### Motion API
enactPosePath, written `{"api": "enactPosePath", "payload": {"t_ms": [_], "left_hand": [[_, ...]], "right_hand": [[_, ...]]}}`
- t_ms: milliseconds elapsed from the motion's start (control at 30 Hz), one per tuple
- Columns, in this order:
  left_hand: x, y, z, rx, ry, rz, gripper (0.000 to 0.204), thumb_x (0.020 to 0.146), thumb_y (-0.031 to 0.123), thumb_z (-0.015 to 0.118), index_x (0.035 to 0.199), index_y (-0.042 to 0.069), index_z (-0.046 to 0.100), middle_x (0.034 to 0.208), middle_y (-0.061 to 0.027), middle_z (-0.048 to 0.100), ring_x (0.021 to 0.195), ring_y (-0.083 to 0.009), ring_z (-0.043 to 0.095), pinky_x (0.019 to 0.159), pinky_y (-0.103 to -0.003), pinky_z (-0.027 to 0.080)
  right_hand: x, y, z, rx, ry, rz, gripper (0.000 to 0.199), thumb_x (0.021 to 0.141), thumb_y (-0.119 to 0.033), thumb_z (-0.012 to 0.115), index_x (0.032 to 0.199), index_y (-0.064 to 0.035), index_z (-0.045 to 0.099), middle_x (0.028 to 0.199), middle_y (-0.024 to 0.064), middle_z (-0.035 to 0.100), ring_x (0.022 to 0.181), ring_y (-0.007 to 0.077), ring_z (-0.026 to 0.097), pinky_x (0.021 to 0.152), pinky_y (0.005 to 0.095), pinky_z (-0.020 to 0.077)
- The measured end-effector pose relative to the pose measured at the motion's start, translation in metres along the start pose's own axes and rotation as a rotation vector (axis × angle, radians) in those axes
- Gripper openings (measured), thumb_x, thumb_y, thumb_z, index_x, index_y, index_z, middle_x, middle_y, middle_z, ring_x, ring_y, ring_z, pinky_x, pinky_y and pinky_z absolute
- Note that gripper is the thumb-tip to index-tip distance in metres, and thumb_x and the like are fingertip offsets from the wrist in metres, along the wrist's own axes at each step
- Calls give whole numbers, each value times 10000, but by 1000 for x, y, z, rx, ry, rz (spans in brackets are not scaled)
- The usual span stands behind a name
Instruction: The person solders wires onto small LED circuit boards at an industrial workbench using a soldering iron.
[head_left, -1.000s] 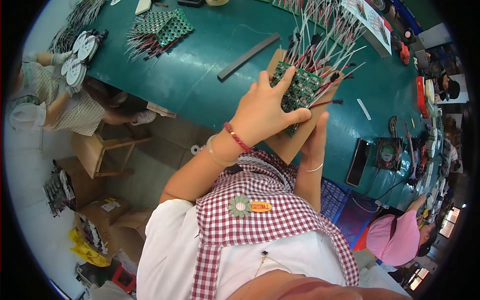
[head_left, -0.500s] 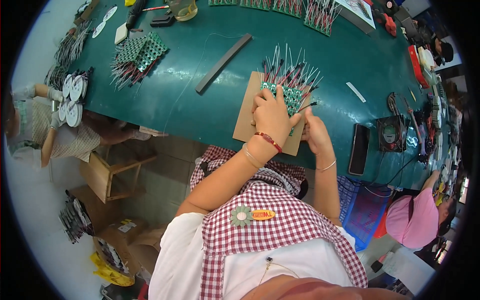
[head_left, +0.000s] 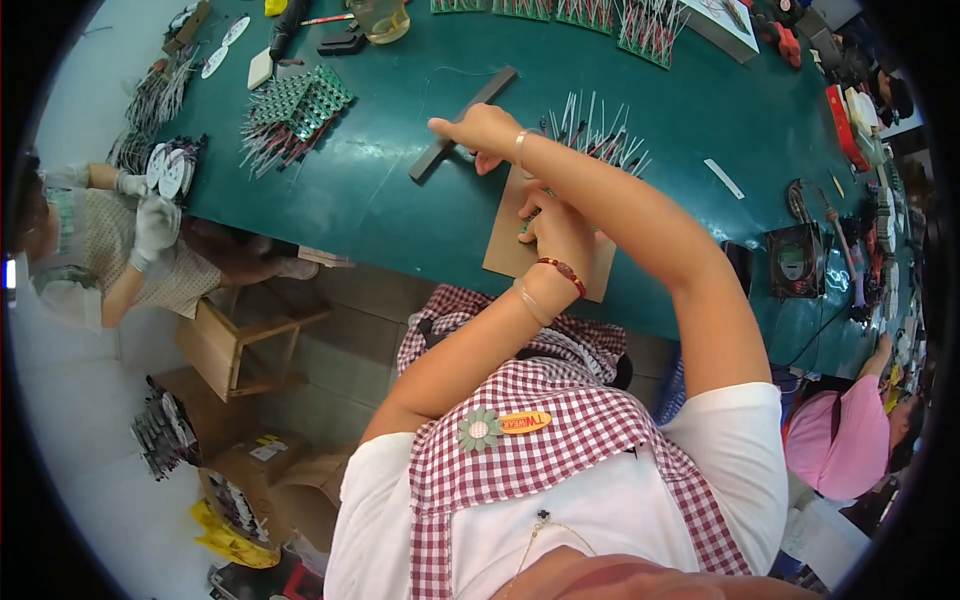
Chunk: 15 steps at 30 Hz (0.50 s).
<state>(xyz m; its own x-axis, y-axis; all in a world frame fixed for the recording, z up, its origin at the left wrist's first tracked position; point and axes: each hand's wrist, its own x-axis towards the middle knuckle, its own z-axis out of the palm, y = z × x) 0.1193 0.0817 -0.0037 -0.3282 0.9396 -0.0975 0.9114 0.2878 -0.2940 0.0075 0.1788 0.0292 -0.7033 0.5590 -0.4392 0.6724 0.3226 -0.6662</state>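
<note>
My left hand (head_left: pixel 562 232) rests with bent fingers on a green circuit board panel, mostly hidden beneath it and my right arm. White, red and black wires (head_left: pixel 598 128) fan out from the panel's far side. Under the panel lies a piece of brown cardboard (head_left: pixel 506 250) at the table's near edge. Crossing above my left hand, my right arm reaches to the left. My right hand (head_left: pixel 482 130) is curled over the middle of a long grey bar (head_left: pixel 432 162), which lies slantwise on the table.
A stack of wired circuit boards (head_left: pixel 300 105) sits on the green table (head_left: pixel 380 220) to the left. More wired panels (head_left: pixel 585 14) line the far side. A black device (head_left: pixel 795 262) and a white strip (head_left: pixel 724 178) lie right. A gloved co-worker (head_left: pixel 90 230) holds white discs at left.
My right hand has left the panel's right side and swung left across my left arm to the grey bar. My left fingers have bent more and drawn nearer me on the panel.
</note>
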Motion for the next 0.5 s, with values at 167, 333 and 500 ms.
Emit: {"api": "enactPosePath", "payload": {"t_ms": [167, 333, 500], "left_hand": [[-4, 1, 12, -63, 202, -35, 298, 889, 343, 520, 879, 90, 678, 615, -102, 621, 508, -256, 588, 589, -430, 427], [-10, -9, -13, -7, -45, 141, 215, 900, 265, 524, 877, 114, 676, 618, -73, 626, 491, -233, 595, 556, -429, 426], [6, 3, 3, 82, -92, 65, 345, 913, 400, 535, 1065, 122, 670, 737, -119, 631, 578, -250, 597, 528, -418, 456]], "right_hand": [[31, 4, 15, 313, -3, 253, 328, 791, -316, 683, 699, -5, 639, 639, 121, 667, 509, 185, 665, 461, 268, 558], [32, 4, 22, 471, 128, 351, 246, 765, -245, 692, 705, -11, 646, 636, 113, 665, 487, 166, 648, 443, 259, 535], [45, 26, 4, 805, 185, 275, 236, 719, -246, 704, 725, -40, 589, 632, 72, 601, 440, 131, 560, 396, 274, 449]]}}
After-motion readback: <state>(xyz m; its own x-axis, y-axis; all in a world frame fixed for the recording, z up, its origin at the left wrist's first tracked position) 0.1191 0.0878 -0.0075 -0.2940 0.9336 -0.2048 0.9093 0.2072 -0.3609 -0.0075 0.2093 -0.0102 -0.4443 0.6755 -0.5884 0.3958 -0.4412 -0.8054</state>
